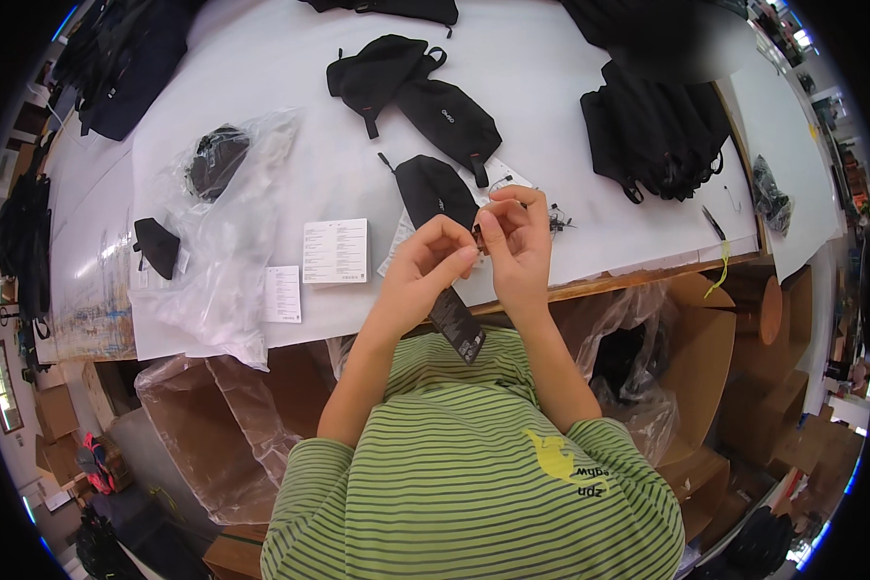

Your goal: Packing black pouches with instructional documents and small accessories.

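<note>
My left hand (423,266) and my right hand (517,246) meet over the table's near edge, thumbs and forefingers pinched together. Between the fingertips is a small black piece (478,235), too small to tell exactly. A black hang tag (457,327) with pale print dangles just below the hands, its upper end hidden by the left fingers. Directly beyond them lies a black fabric pouch (435,188), partly covered by my fingers. Thin black tag strings (558,218) are scattered beside my right hand.
A white stack of printed cards (335,251) and a single card (282,294) lie left, beside clear plastic bags (227,242). Further black pouches (382,77) lie at the back, with a pile (652,140) on the right. Scissors or snips (713,222) rest near the right edge. Cardboard boxes (720,353) stand below.
</note>
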{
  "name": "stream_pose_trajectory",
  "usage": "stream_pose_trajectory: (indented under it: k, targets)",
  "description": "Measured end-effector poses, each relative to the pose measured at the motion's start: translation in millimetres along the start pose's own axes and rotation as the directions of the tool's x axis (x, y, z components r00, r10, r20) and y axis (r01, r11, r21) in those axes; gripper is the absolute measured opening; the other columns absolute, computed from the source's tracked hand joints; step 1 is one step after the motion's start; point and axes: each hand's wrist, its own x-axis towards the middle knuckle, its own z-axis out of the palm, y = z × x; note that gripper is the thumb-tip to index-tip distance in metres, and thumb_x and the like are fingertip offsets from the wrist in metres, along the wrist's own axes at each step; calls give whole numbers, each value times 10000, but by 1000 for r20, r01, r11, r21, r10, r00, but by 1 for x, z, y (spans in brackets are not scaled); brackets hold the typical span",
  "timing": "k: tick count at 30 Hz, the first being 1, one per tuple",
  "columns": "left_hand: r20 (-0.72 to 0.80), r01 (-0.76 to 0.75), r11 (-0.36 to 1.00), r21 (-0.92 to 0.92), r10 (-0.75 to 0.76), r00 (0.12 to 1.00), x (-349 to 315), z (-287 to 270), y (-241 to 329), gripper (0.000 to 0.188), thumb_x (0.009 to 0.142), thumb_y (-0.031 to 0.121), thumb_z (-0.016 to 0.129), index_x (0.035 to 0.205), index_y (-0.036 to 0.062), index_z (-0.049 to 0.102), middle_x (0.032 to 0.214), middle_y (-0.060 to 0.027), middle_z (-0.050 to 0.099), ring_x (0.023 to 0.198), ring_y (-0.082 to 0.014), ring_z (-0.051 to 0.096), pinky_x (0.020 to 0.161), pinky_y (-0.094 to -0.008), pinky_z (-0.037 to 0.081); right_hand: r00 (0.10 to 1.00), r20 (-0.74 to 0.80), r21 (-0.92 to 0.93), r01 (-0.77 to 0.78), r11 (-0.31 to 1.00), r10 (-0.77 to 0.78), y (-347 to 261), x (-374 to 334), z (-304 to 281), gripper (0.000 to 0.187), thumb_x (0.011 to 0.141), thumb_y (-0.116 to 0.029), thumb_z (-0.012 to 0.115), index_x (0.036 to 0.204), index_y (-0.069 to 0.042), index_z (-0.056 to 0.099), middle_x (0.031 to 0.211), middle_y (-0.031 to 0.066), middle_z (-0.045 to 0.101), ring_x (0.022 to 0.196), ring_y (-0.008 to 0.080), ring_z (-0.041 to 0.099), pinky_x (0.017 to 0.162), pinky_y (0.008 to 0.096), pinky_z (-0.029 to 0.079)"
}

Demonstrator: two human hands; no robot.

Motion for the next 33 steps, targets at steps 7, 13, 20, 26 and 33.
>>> stream_pose_trajectory:
  k: [7,13,20,26,33]
  targets:
    - [-100,-48,999,-16,46,994,1,0,0,94,894,114,599,907,43,538,778,9,561,677,-41,496,543,-184,341,998,2,-113,65,991,-65,-1,-4,0,228,888,-36,583,1081,-35,462,849,35,551,742,86,543,690,215,430]
    - [-143,-64,998,8,65,988,0,0,-2,94,888,112,609,901,39,552,765,11,571,661,-40,499,532,-187,346,996,-6,-148,90,985,-92,-2,-6,3,224,885,-23,578,1078,-33,463,849,46,553,743,91,551,692,224,441]
    - [-157,-39,998,44,46,986,0,0,-2,91,885,112,611,893,35,562,763,14,575,669,-39,505,532,-186,353,993,-35,-152,108,982,-115,-1,-7,3,221,885,-19,575,1077,-26,467,854,51,555,731,96,556,694,227,445]
    - [-153,-43,998,42,49,987,1,-1,-4,102,890,123,604,891,30,562,743,17,560,652,-39,487,542,-186,357,979,-29,-261,187,947,-201,0,-7,5,212,876,-8,582,1061,-19,478,842,54,566,717,95,563,676,224,449]
    - [-185,-43,998,46,51,981,1,-1,-6,103,891,119,601,888,24,563,731,21,549,649,-39,477,554,-186,359,977,-46,-238,193,952,-209,0,-8,6,202,871,1,583,1050,-15,489,831,54,573,707,98,565,664,223,451]
